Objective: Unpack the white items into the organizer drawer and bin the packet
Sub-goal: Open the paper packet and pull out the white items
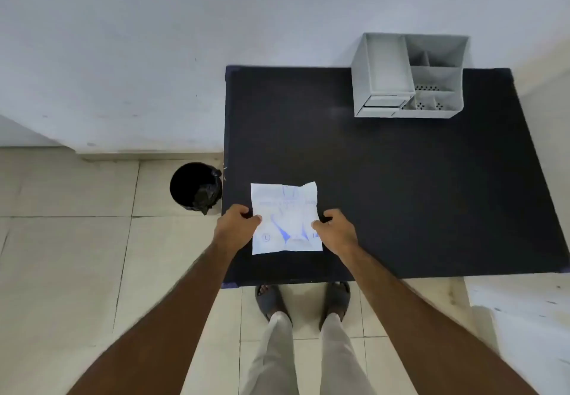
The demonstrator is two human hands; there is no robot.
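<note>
Packet [285, 217], white with blue print, lies flat on the dark bench [401, 194], close to the near edge and toward the bench's left side. Both hands hold it at its middle height. The left hand [236, 225] pinches the left edge, the thumb on top of the paper and the other fingers curled under or beside it. The right hand [336, 229] pinches the right edge in the same way, so each grip is closed on the packet. Between the two grips the packet looks a little wrinkled, and its far right corner curls up slightly.

Far beyond the right grip, at the back of the bench against the wall, stands the grey organizer [408, 76]. It has several open compartments, and the drawer [382, 103] low at its front left looks slightly pulled out; what is inside I cannot tell. To the left of the left grip, on the floor just beside the bench edge, stands a black bin [194, 186] with a dark liner.
</note>
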